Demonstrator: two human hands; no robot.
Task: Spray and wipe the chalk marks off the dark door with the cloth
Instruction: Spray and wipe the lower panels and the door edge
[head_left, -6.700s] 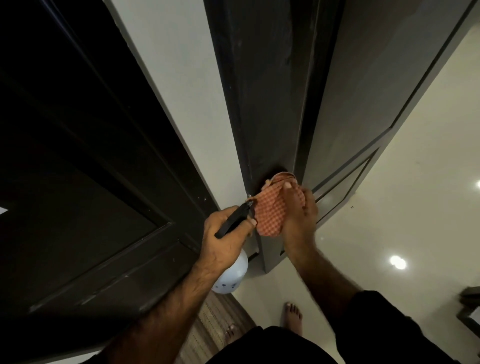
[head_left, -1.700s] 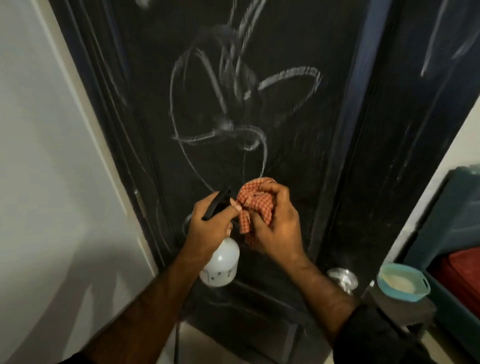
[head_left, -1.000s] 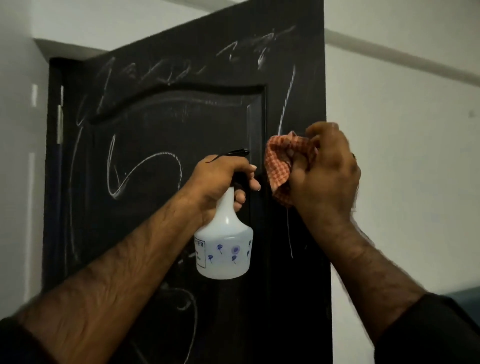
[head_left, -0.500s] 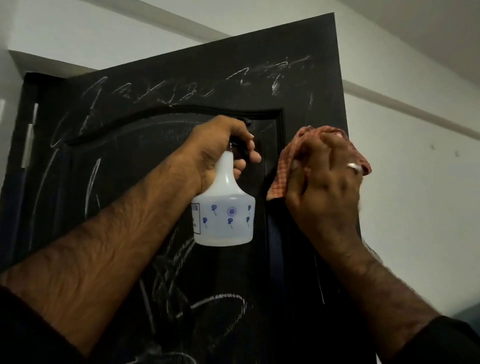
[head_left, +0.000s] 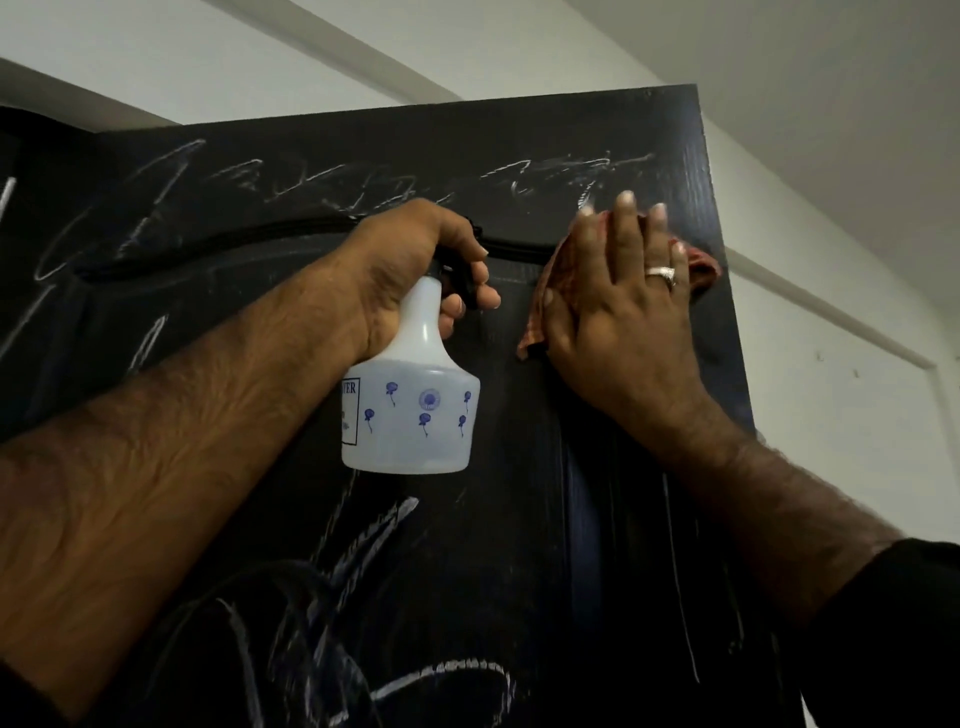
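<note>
Cloth (head_left: 696, 267) is pressed flat against the door (head_left: 519, 519) under straight right-hand (head_left: 618, 317) fingers (head_left: 626, 223).
Chalk marks (head_left: 566, 169) are seen just above those fingertips; the spray bottle (head_left: 410, 410) is gripped by curled left-hand (head_left: 405, 275) fingers.

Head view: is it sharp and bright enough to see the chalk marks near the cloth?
Head view: dim and soft overall; the door reads near-black, yet the chalk scribbles above the cloth show clearly. The right hand covers most of the cloth. The wide lens bows the door's edges, and the spray bottle is sharp enough to show its blue print.
</note>
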